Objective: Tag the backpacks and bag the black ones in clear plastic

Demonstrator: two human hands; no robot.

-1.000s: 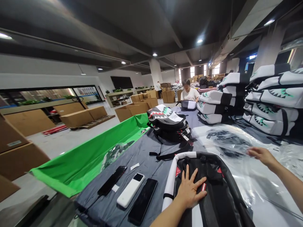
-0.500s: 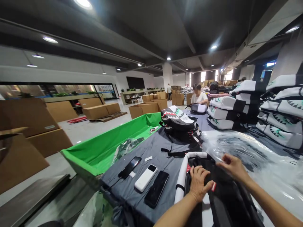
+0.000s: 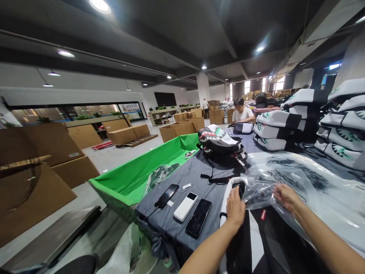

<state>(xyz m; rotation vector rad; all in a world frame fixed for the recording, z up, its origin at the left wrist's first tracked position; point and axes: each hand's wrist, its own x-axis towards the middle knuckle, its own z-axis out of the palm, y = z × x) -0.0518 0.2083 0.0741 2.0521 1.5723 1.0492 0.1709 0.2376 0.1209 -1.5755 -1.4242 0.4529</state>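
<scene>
A black backpack with white trim [image 3: 273,243] lies on the grey cloth-covered table [image 3: 182,179], its lower part running out of view. My left hand [image 3: 235,207] grips its white-trimmed top edge, fingers together. My right hand [image 3: 286,197] pinches a clear plastic bag [image 3: 262,192], whose gathered film reaches across to the backpack's top, close to my left hand. Just left of the backpack lie a white power bank [image 3: 185,206] and a black phone [image 3: 199,218], with a second black phone [image 3: 167,196] beyond them.
A shark-mouth backpack [image 3: 218,140] stands farther along the table. Stacks of white bags [image 3: 342,129] rise on the right. A co-worker [image 3: 241,112] sits at the far end. A green-lined bin [image 3: 142,179] runs along the table's left edge, with cardboard boxes [image 3: 37,182] beyond it.
The clear plastic has been drawn in over the backpack's top by my right hand. My left hand has closed its spread fingers onto the top edge. The view has tilted slightly.
</scene>
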